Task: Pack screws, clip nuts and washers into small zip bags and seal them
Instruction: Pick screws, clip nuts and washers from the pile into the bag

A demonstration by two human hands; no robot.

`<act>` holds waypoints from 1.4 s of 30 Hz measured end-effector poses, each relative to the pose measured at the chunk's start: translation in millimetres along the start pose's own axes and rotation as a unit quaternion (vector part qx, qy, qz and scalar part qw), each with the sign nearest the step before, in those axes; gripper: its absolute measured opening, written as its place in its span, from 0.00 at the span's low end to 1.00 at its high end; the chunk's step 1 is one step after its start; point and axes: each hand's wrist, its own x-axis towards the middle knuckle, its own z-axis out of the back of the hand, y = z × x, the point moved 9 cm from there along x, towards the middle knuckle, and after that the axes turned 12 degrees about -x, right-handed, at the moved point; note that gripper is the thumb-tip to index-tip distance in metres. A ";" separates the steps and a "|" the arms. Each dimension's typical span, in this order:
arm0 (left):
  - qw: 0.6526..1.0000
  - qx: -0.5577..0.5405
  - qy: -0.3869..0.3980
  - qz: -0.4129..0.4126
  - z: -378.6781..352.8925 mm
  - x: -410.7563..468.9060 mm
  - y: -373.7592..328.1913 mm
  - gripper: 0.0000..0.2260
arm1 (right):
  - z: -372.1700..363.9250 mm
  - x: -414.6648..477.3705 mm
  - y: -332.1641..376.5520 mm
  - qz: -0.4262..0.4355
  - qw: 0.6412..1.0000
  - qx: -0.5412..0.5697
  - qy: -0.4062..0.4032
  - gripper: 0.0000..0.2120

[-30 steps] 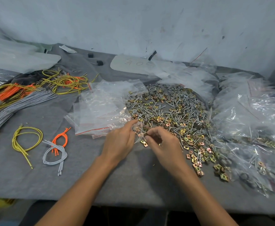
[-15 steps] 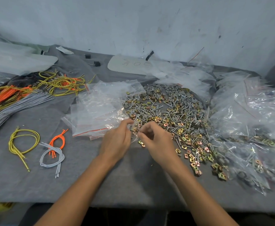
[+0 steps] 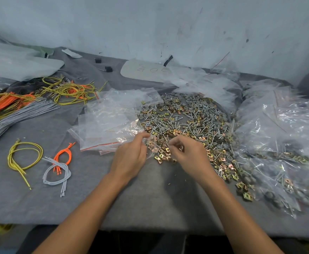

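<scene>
A wide heap of screws, brass clip nuts and grey washers (image 3: 184, 121) covers the middle of the grey table. My left hand (image 3: 129, 158) pinches the edge of a small clear zip bag (image 3: 151, 146) with clip nuts showing inside it, at the heap's near left edge. My right hand (image 3: 188, 154) hovers just right of the bag over loose clip nuts (image 3: 163, 156), fingers curled together; what they pinch is too small to tell. A stack of empty zip bags (image 3: 109, 121) lies left of the heap.
Filled zip bags (image 3: 282, 147) pile up at the right. Bundles of orange, yellow and grey wires (image 3: 21, 105) lie at the left, with small loops of wire (image 3: 40, 162) nearer the table's front edge (image 3: 150, 226). A white card (image 3: 146, 70) sits by the wall.
My right hand has drawn slightly right, away from the bag's mouth, and my left hand has kept its pinch on the bag. The camera view has shifted a little.
</scene>
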 end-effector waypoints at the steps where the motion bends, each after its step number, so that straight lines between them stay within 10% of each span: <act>1: 1.000 -0.002 0.000 0.000 0.4 0.0 -0.5 0.17 | -5.8 -1.5 0.4 0.006 0.999 -0.031 0.025 0.03; 13: 1.000 -0.008 -0.004 0.004 1.5 0.3 -1.2 0.18 | -45.3 -9.4 17.5 0.060 0.979 -0.153 0.123 0.07; 31: 1.000 -0.008 -0.011 -0.001 3.0 0.8 -1.9 0.19 | -21.8 -11.3 19.7 -0.003 0.993 0.109 0.049 0.06; 42: 1.000 -0.012 -0.002 0.006 2.4 0.0 -1.6 0.20 | -42.6 11.3 44.4 0.065 0.994 -0.060 0.071 0.09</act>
